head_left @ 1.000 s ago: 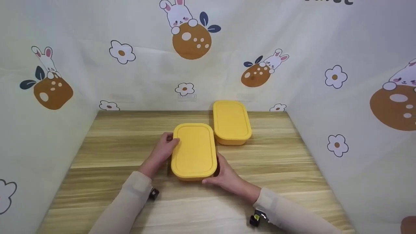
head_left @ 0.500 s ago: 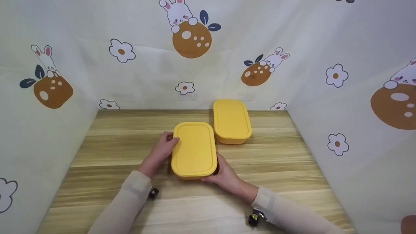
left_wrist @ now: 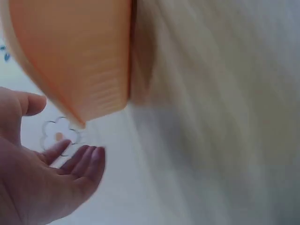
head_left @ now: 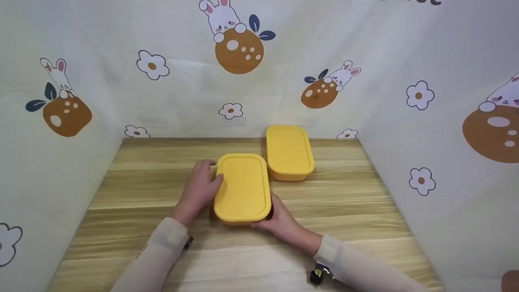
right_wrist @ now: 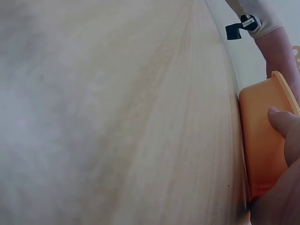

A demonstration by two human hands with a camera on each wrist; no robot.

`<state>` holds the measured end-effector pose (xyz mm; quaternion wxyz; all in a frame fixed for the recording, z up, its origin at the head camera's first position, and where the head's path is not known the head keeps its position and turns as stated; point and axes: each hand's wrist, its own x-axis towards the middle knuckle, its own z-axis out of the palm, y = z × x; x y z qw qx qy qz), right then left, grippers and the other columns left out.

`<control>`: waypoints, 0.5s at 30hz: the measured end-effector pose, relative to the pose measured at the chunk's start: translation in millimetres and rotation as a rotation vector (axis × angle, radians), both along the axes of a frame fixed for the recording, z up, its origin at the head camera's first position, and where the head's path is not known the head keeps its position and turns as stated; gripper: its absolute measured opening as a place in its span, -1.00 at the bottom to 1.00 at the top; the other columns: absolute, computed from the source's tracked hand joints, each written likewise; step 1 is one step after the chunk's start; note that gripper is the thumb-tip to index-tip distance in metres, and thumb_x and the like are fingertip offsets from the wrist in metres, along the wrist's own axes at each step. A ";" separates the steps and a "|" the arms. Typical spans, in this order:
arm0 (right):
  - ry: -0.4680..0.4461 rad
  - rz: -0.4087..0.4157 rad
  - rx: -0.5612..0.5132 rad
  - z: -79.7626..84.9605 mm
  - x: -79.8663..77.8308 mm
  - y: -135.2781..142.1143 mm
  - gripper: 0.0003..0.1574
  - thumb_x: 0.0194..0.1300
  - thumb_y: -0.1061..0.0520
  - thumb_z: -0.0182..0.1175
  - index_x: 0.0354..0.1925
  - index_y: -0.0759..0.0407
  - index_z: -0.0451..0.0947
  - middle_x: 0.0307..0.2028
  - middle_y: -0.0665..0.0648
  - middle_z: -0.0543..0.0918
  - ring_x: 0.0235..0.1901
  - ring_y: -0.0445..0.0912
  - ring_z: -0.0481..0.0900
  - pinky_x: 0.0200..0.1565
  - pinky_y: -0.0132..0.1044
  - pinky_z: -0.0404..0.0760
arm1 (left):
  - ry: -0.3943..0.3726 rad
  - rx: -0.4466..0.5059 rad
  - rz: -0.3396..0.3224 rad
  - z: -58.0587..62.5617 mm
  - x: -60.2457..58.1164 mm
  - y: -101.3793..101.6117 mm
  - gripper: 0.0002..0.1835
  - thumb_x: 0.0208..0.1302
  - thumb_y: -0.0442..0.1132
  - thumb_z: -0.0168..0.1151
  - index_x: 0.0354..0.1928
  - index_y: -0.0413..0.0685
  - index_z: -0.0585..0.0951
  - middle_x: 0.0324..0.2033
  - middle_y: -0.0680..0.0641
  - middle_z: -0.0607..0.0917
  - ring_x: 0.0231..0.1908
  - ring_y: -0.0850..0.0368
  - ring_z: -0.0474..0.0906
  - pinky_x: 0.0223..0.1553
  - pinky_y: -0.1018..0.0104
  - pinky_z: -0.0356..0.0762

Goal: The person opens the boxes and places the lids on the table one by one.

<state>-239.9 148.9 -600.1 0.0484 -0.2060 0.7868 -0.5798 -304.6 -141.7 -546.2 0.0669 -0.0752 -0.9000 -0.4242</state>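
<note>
A yellow lidded food container [head_left: 242, 188] sits on the wooden table in the middle of the head view, its lid on. At its left edge is my left hand [head_left: 198, 187], fingers loosened and thumb by the lid rim. The left wrist view shows that hand [left_wrist: 51, 183] with relaxed fingers apart from the container [left_wrist: 70, 51]. My right hand [head_left: 286, 221] holds the container's near right corner. In the right wrist view its thumb [right_wrist: 277, 117] lies against the container's wall [right_wrist: 257, 140]; its other fingers are hidden.
A second yellow lidded container [head_left: 289, 149] stands just behind and to the right, close to the first. Wood-grain tabletop [head_left: 154, 162] surrounds both. Printed fabric walls [head_left: 178, 93] with rabbits and flowers rise at the back and on both sides.
My left hand has loosened from the container's left side, its fingers lifting and spreading slightly. The right hand and both containers stay nearly where they were.
</note>
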 end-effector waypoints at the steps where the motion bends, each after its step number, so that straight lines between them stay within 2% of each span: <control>1: 0.000 -0.005 0.008 -0.5 0.0 0.1 0.41 0.07 0.19 0.77 0.70 0.16 0.18 0.54 0.13 0.44 0.55 0.01 0.35 0.59 -0.19 0.17 | 0.049 -0.055 -0.029 3.7 3.2 1.5 -0.49 0.54 -0.11 0.32 0.36 -0.27 0.55 0.28 -0.28 0.57 0.26 -0.23 0.54 0.33 -0.19 0.55; 4: 0.001 -0.009 0.015 -0.8 -0.6 0.3 0.43 0.08 0.18 0.77 0.72 0.14 0.15 0.55 0.13 0.42 0.54 0.01 0.35 0.59 -0.18 0.18 | 0.156 -0.178 -0.166 13.2 13.3 9.5 -0.60 0.48 -0.13 0.38 0.21 -0.21 0.65 0.14 -0.20 0.65 0.06 -0.15 0.58 0.17 -0.11 0.61; 7: -0.010 -0.006 0.024 0.2 -0.7 0.7 0.45 0.10 0.15 0.77 0.73 0.10 0.12 0.55 0.11 0.42 0.52 -0.02 0.37 0.58 -0.18 0.21 | 0.186 -0.273 -0.322 17.4 24.7 19.0 -0.63 0.45 -0.09 0.43 0.15 -0.13 0.68 0.08 -0.11 0.66 0.03 -0.06 0.59 0.13 -0.07 0.63; 9: -0.020 -0.003 0.027 0.0 -0.6 0.9 0.46 0.11 0.14 0.76 0.74 0.09 0.11 0.55 0.10 0.42 0.52 -0.03 0.38 0.57 -0.21 0.23 | 0.190 -0.320 -0.402 18.2 31.6 24.9 -0.60 0.42 -0.05 0.47 0.15 -0.11 0.70 0.08 -0.07 0.67 0.07 -0.03 0.59 0.20 -0.05 0.63; 11: -0.029 -0.005 0.031 -0.5 -0.4 1.0 0.46 0.11 0.14 0.76 0.74 0.10 0.10 0.55 0.11 0.41 0.51 -0.03 0.38 0.56 -0.23 0.24 | 0.189 -0.353 -0.450 18.7 37.3 30.0 -0.57 0.39 0.00 0.51 0.15 -0.09 0.71 0.07 -0.05 0.66 0.09 -0.01 0.59 0.22 -0.03 0.63; 15: -0.038 -0.015 0.042 -1.2 0.3 0.3 0.45 0.11 0.14 0.76 0.73 0.11 0.11 0.55 0.13 0.40 0.50 -0.04 0.38 0.54 -0.27 0.25 | 0.199 -0.395 -0.503 20.4 47.1 36.2 -0.50 0.31 0.06 0.60 0.13 -0.07 0.72 0.01 -0.02 0.66 0.00 0.02 0.56 0.13 0.02 0.63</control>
